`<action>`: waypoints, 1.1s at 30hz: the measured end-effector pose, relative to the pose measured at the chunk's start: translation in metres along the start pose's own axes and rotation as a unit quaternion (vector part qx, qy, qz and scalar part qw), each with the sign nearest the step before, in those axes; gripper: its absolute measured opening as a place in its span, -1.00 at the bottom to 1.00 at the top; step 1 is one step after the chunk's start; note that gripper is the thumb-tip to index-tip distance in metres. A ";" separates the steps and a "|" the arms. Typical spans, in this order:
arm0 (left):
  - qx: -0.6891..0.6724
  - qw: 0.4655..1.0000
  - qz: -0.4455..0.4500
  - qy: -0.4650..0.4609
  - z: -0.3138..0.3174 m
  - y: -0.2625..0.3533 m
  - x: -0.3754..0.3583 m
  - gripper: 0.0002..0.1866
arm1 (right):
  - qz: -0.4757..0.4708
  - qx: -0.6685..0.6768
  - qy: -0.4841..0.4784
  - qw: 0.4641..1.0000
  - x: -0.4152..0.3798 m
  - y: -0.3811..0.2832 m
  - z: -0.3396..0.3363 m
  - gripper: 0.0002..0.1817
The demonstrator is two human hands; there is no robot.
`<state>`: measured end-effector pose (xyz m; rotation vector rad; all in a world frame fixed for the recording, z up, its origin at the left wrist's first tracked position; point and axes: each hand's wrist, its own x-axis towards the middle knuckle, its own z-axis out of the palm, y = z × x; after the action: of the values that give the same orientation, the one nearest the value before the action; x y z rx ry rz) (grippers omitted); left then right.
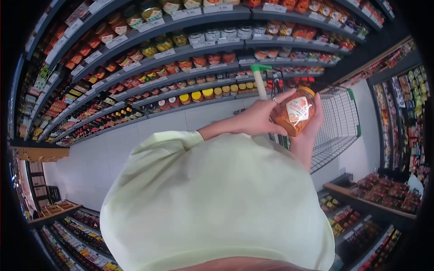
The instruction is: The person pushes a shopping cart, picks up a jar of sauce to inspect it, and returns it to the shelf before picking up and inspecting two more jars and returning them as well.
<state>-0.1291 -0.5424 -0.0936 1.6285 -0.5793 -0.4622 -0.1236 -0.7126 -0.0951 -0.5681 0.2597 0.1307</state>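
A glass jar of orange-red sauce with a yellow lid and a white label is held up in front of my chest, tilted a little. My left hand, with a ring on one finger, grips it from the left side. Around its right side and underneath wraps my right hand. The label faces up toward me, though its writing is too small to read. Just beyond and to the right of the jar stands a wire shopping cart, partly hidden by my hands and arm.
Long curved shelves of jars and bottles with price tags run ahead and to the left. A pale post with a green top rises by the cart. More shelves stand at the right, others behind me. The floor is light tile.
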 end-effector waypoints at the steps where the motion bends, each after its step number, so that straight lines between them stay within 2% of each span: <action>1: -0.002 1.000 -0.007 -0.002 0.001 0.003 -0.001 0.14 | 0.000 -0.001 -0.003 1.000 -0.001 -0.001 0.001 -0.50; 6: -0.007 1.000 0.011 -0.009 0.005 -0.007 0.000 0.12 | 0.013 0.022 -0.001 1.000 -0.006 0.000 -0.002 -0.50; 9: -0.018 1.000 -0.009 -0.013 0.006 -0.009 0.000 0.12 | 0.030 0.037 0.003 0.999 -0.007 0.002 -0.002 -0.52; 16: -0.038 0.999 -0.003 -0.028 0.010 -0.007 -0.001 0.11 | 0.005 0.037 0.038 0.999 -0.008 0.003 -0.006 -0.57; 17: -0.049 0.997 0.053 -0.022 0.012 -0.023 0.000 0.02 | 0.005 0.031 0.030 0.999 -0.009 0.004 -0.008 -0.58; 20: -0.080 0.994 0.069 -0.015 0.013 -0.035 0.001 -0.08 | -0.003 0.049 -0.002 0.999 -0.005 0.006 -0.021 -0.52; 21: -0.080 0.995 0.054 -0.026 0.011 -0.034 0.000 -0.10 | -0.021 0.026 0.022 0.999 -0.008 0.008 -0.016 -0.52; 25: -0.111 0.994 0.012 0.006 0.014 -0.036 -0.006 -0.07 | -0.050 -0.012 0.010 0.999 -0.011 0.010 -0.014 -0.50; 27: -0.158 0.987 0.031 0.019 0.017 -0.028 -0.008 -0.01 | -0.095 -0.041 0.035 0.994 -0.012 0.012 -0.013 -0.49; 31: -0.142 0.990 0.006 0.013 0.019 -0.021 -0.007 0.06 | -0.137 -0.068 0.069 0.986 -0.009 0.015 -0.017 -0.50; 33: -0.132 0.991 0.012 -0.012 0.021 -0.019 -0.005 0.09 | -0.158 -0.046 0.061 0.984 -0.010 0.015 -0.017 -0.70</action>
<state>-0.1440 -0.5539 -0.1158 1.3649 -0.5312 -0.5181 -0.1398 -0.7096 -0.1143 -0.7041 0.2797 -0.2017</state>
